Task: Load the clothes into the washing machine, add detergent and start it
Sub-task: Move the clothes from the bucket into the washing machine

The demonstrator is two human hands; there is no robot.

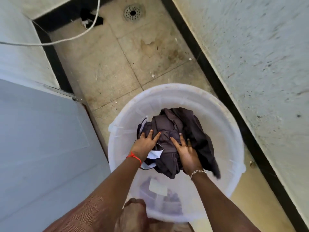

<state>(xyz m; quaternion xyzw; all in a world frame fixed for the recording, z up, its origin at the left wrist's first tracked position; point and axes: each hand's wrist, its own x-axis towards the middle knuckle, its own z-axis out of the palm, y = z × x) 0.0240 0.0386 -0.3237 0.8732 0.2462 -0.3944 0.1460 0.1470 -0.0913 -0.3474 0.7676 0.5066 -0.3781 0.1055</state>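
A pile of dark grey clothes lies inside a translucent white plastic bucket on the floor. Both my hands reach down into the bucket. My left hand, with a red thread on the wrist, rests on the left side of the pile with fingers spread. My right hand, with a metal bracelet, presses on the middle of the pile. A white-edged piece of fabric shows under my left hand. Whether the fingers grip the cloth is unclear. The white top of the washing machine fills the left side.
The tiled floor is stained, with a round metal drain at the far end. A white cable hangs across the upper left. A rough white wall with a black skirting runs along the right. My foot stands beside the bucket.
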